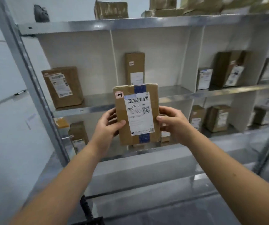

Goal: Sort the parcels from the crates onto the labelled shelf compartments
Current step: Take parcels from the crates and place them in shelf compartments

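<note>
We find a flat brown cardboard parcel point(137, 113) held upright at the centre of our view, in front of a grey metal shelf unit point(130, 24) with white dividers, clear of every compartment. Our left hand point(109, 125) clamps its left edge at 9 o'clock, thumb pressed on the front face and the other fingers hidden behind the box. Our right hand point(173, 122) clamps the right edge at 3 o'clock in the same manner, thumb on the front. The parcel carries a white shipping label point(138, 114) with a barcode and a QR code, a strip of blue tape point(141, 89) running top to bottom under the label, and a small red-bordered sticker point(119, 95) at its 11 o'clock corner with handwritten characters reading roughly "1-4". Behind the parcel at 12 o'clock a tall narrow brown box point(134, 69) stands in the middle compartment. At 10 o'clock a wider brown carton point(63, 86) leans in the left compartment. At 2 o'clock further brown and white boxes point(228, 70) stand blurred in the right compartment. More parcels occupy the tier below and the top of the unit.
</note>
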Motion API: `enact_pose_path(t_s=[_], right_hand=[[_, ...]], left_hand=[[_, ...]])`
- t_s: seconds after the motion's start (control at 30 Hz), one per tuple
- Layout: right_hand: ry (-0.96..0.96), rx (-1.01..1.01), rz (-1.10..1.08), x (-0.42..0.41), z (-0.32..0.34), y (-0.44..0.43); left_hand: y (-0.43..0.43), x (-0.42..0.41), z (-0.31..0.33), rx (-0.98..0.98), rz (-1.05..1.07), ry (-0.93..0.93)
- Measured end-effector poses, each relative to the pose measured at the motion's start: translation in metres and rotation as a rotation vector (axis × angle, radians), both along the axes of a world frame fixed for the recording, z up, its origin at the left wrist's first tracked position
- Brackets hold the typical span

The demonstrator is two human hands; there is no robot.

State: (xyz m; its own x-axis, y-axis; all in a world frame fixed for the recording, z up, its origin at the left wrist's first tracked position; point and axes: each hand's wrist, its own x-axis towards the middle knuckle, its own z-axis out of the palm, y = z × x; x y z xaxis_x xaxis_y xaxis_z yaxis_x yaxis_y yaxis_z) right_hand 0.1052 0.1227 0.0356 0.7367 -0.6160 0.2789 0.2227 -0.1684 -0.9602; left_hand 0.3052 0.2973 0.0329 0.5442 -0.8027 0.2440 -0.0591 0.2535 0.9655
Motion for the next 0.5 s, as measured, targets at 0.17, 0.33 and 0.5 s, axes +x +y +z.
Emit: enact_pose_path(t_s=[0.17, 0.33, 0.5], right_hand=[[-0.028, 0.023, -0.181, -0.104, -0.003, -0.044], [-0.045, 0.065, -0.314, -0.219, -0.01, -0.096], [0.019, 0.039, -0.416, -0.339, -0.008, -0.152]], left_hand=[[-0.071, -0.084, 0.004, -0.016, -0.133, -0.025], [-0.148, -0.181, 0.006, -0.011, -0.25, -0.01], [-0.228, -0.291, 0.001, 0.006, -0.357, 0.023]])
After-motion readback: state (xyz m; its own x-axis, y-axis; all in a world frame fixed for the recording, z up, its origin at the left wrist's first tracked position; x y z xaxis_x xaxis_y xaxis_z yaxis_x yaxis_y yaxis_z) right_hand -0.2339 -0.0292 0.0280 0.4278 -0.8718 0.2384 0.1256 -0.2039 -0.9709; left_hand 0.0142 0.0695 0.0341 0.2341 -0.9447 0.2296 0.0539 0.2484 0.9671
